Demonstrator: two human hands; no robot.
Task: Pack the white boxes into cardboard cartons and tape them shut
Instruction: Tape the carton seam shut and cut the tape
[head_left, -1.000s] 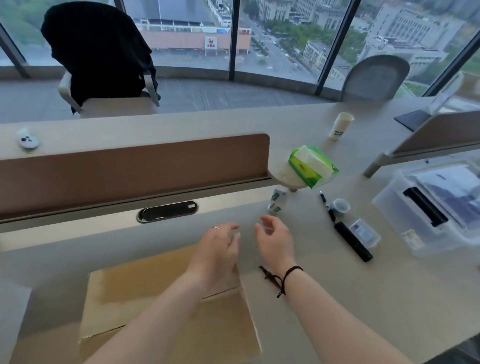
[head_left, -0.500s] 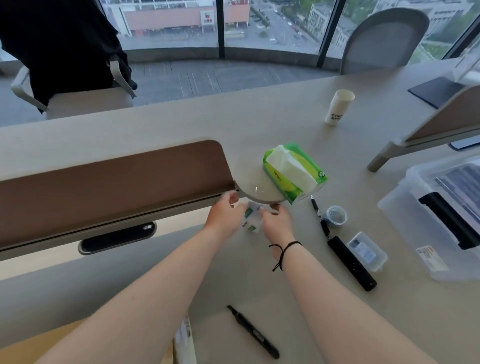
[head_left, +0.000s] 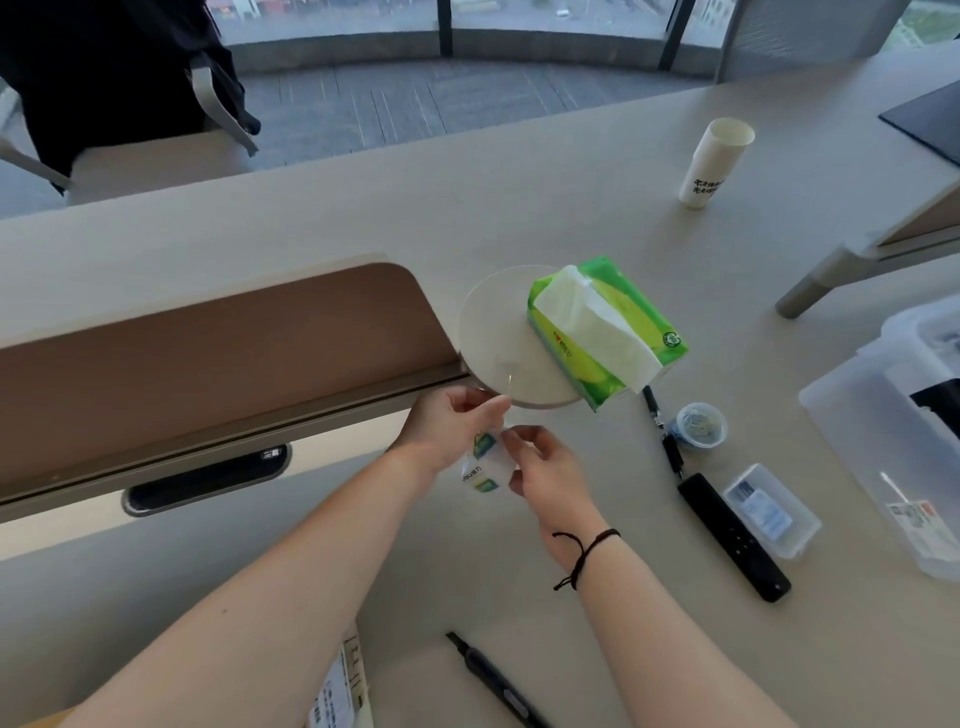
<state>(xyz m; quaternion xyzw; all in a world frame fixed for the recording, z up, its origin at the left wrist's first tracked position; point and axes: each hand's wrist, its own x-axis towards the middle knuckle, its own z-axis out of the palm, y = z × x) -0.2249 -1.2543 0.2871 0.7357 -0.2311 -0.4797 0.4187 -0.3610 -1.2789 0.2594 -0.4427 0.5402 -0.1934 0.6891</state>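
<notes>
Beige desk (head_left: 597, 218), small white-and-green, perhaps tape, packet (head_left: 482, 464) pinched between left hand (head_left: 451, 428) and right hand (head_left: 545, 475) grip

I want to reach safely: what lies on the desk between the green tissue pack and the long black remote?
In the head view, a black pen and a small round clear tub lie between the tissue pack and the remote.

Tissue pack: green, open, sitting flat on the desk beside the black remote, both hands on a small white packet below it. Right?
Not quite. In the head view the green tissue pack rests on the round shelf at the divider's end, overhanging it, not on the desk beside the black remote. The left hand and right hand do hold the small white packet.
</notes>
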